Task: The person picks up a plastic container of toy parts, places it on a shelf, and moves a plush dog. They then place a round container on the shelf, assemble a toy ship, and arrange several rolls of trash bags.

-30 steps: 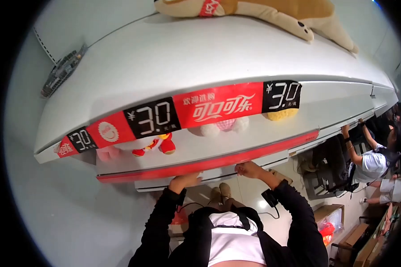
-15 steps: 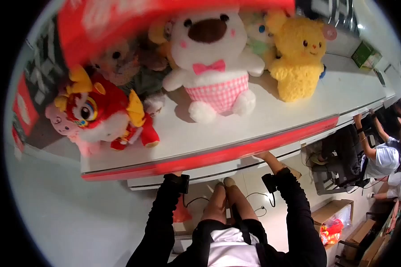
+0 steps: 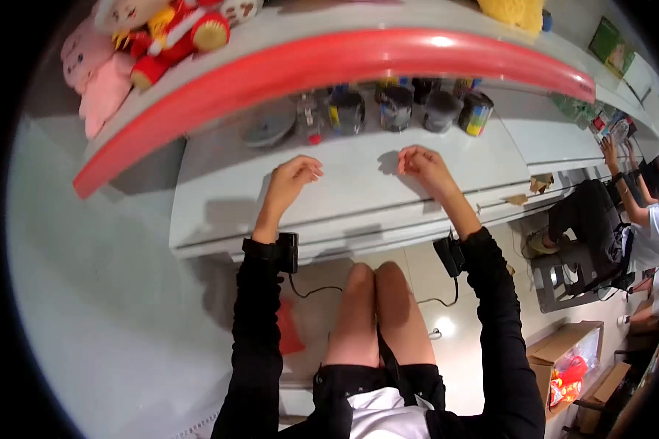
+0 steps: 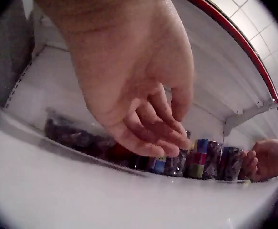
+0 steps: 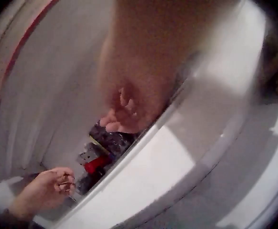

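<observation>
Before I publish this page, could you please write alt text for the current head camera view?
A person's left hand and right hand are held over a white lower shelf, empty, fingers loosely curled. Beyond them are dark containers and a red-capped bottle; plush toys sit on the red-edged shelf above.

The white shelf (image 3: 351,186) supports dark containers (image 3: 396,110) toward its far edge. A clear bottle (image 3: 310,117) stands to their left.

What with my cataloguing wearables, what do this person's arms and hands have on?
The left hand and right hand are bare. Both black sleeves are rucked, each ending at a small black box with a thin dark cable.
</observation>
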A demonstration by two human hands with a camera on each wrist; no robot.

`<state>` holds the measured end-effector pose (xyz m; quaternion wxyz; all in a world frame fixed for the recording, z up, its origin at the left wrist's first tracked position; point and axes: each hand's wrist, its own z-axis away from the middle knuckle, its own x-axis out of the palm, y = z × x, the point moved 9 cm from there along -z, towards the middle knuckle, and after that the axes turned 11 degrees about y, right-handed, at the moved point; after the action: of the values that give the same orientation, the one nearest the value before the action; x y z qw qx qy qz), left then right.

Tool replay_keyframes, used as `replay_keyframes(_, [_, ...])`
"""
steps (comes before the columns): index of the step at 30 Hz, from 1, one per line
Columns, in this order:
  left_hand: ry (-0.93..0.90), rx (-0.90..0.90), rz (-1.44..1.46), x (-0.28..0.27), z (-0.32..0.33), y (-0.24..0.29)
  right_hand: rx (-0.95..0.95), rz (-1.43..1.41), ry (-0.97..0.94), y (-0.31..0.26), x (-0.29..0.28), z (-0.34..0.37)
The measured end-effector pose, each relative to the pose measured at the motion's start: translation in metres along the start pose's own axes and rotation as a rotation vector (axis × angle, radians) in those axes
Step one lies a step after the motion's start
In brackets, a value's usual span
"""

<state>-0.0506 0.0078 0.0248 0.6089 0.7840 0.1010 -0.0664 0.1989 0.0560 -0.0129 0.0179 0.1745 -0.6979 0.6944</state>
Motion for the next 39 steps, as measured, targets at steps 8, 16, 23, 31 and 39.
replay_keyframes(8, [0.163,-0.124,-0.014,-0.038,0.047,-0.014,-0.151,0.119,0.008,-0.002,0.006,0.018])
replay_keyframes(16, [0.396,-0.361,0.236,-0.094,0.006,-0.077,-0.230,0.299,-0.003,0.007,0.016,0.012])
replay_keyframes(23, [0.576,-0.487,0.227,-0.152,-0.047,-0.113,-0.097,0.723,-0.158,-0.004,0.061,-0.013])
replay_keyframes(31, [0.527,-0.570,0.400,-0.164,-0.082,-0.182,-0.582,1.178,0.106,-0.034,0.148,-0.048])
replay_keyframes(39, [0.525,-0.490,0.477,-0.154,-0.049,-0.135,-0.257,0.950,-0.096,0.001,0.175,-0.056])
